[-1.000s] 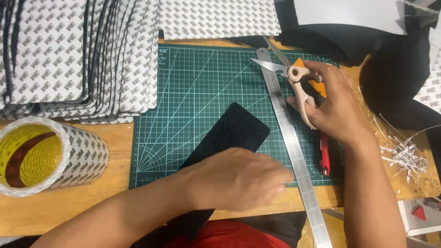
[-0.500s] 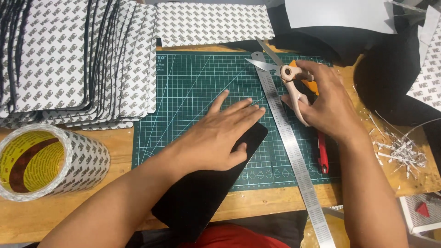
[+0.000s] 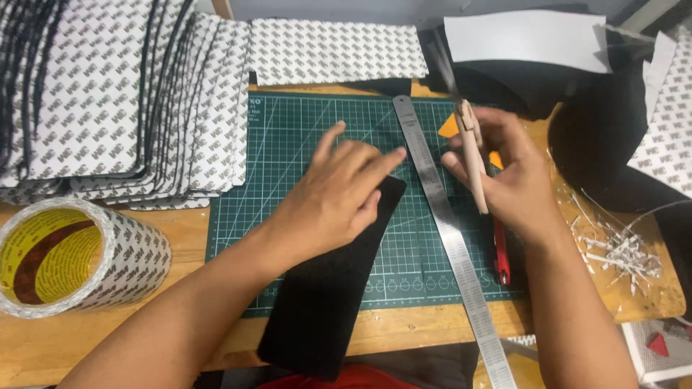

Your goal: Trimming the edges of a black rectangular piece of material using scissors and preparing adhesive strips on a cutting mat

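My left hand (image 3: 337,193) lies on the upper end of a black rectangular piece (image 3: 328,288), its fingers spread and curling over the piece's top edge. The piece lies slanted on the green cutting mat (image 3: 288,144) and hangs over the table's near edge. My right hand (image 3: 508,180) holds a pair of scissors (image 3: 468,144) with pale handles lifted off the mat, blades pointing away and blurred. A long steel ruler (image 3: 447,238) lies diagonally on the mat between my two hands.
A fanned stack of patterned white-backed sheets (image 3: 115,94) fills the far left. A big roll of double-sided tape (image 3: 72,256) stands at the left. A red-handled knife (image 3: 499,252) lies right of the ruler, paper offcuts (image 3: 620,248) beyond. Black material (image 3: 605,144) is piled at the far right.
My left hand slid up the black piece from its near end to its far end and swung it steeper. My right hand lifted the scissors off the mat and turned them upright.
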